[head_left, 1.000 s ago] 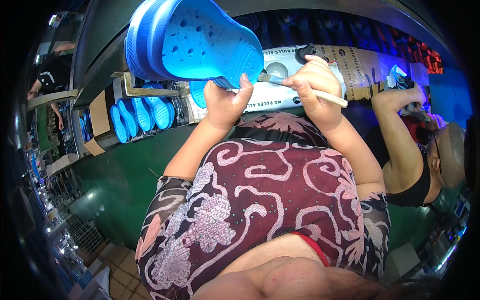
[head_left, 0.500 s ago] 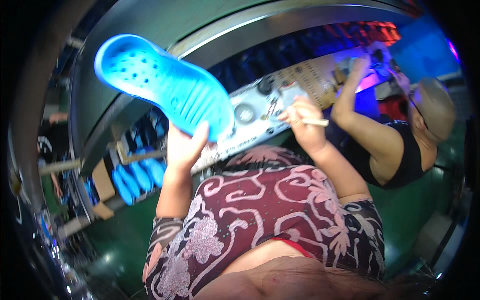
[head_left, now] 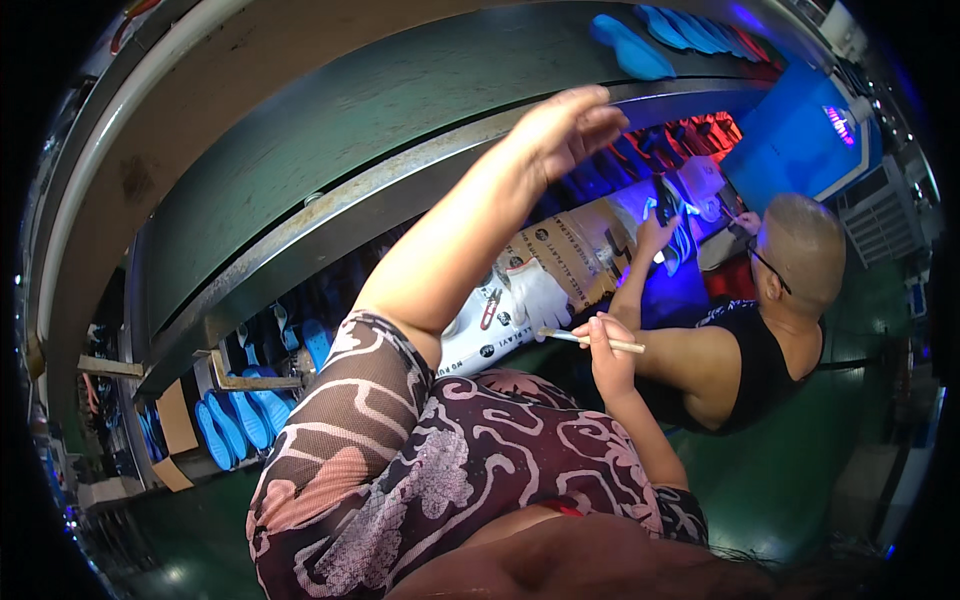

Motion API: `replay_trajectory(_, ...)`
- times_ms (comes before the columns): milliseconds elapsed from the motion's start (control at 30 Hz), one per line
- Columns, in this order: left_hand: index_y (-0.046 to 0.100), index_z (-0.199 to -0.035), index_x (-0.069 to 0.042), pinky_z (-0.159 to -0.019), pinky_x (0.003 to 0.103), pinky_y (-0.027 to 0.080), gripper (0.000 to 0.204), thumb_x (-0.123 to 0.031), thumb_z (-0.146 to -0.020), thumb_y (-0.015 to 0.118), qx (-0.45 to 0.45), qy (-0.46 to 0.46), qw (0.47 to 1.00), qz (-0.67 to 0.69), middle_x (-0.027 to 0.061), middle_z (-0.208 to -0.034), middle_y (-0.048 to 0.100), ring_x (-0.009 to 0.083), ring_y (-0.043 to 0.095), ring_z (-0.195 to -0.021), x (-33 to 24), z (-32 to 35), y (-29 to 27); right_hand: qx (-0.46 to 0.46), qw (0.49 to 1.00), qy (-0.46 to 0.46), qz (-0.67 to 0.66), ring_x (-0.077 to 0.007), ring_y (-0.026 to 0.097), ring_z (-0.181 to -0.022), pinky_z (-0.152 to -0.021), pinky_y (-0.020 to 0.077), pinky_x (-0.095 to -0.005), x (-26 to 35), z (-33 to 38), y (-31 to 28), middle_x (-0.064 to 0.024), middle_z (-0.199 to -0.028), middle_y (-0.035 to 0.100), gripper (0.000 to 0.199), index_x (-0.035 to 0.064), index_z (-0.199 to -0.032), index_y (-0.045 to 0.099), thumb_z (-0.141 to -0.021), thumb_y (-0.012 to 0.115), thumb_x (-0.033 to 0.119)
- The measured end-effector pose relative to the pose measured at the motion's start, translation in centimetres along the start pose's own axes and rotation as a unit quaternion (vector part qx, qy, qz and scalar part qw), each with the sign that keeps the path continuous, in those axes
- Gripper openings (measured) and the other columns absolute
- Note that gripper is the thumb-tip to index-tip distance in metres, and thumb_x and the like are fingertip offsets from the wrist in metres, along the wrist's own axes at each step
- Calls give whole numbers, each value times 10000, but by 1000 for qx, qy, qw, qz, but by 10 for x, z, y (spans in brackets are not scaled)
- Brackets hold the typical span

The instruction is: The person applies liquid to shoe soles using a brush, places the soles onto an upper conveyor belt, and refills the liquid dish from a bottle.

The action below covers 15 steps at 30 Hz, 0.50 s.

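My left hand (head_left: pixel 568 125) is raised high toward the upper conveyor shelf (head_left: pixel 400 190), fingers spread and holding nothing. Just beyond it a blue perforated clog (head_left: pixel 630 48) lies on the upper level, with more blue clogs (head_left: pixel 700 30) in a row behind it. My right hand (head_left: pixel 608 350) stays low near my chest, closed on a thin pale brush (head_left: pixel 590 341) held sideways. My patterned maroon sleeve and top fill the lower middle.
A person in a black sleeveless top (head_left: pixel 745 340) sits at the right, handling a shoe under blue-violet light (head_left: pixel 680 225). A white box (head_left: pixel 500 315) lies on the bench. Several blue clogs (head_left: pixel 225 425) stand in a cardboard carton at lower left. Green floor lies below.
My left hand lifted the blue clog up, let it go on the upper shelf, and now hangs open beside it. The right hand kept the brush. The view tilted upward.
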<state>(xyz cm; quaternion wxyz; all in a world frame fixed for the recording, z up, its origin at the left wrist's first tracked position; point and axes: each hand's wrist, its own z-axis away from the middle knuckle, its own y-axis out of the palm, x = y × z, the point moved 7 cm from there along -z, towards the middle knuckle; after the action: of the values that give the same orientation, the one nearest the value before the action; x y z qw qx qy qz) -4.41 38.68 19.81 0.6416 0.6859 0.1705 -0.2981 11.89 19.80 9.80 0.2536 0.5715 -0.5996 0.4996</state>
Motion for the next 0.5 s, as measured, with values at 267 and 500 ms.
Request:
replay_trajectory(267,483,-1248,-30,-848,294,478,451,-313,-908,568,-154,-61,933,-319,96,-1061,585,159,583,-907,74,235,-190,41,997,43,-49,-131,528,-582,-572,434,-257,-25,9,9,-79,-667,586,330,-32,-722,629,-943,480,163)
replay_trajectory(500,531,-1079,95,-795,415,473,743,-456,-643,775,-701,-42,411,-581,255,-1012,597,349,591,-915,79,568,-370,135,985,71,-85,-126,544,-596,-585,434,-255,-24,9,42,-72,-669,598,312,-22,-733,638,-937,490,162)
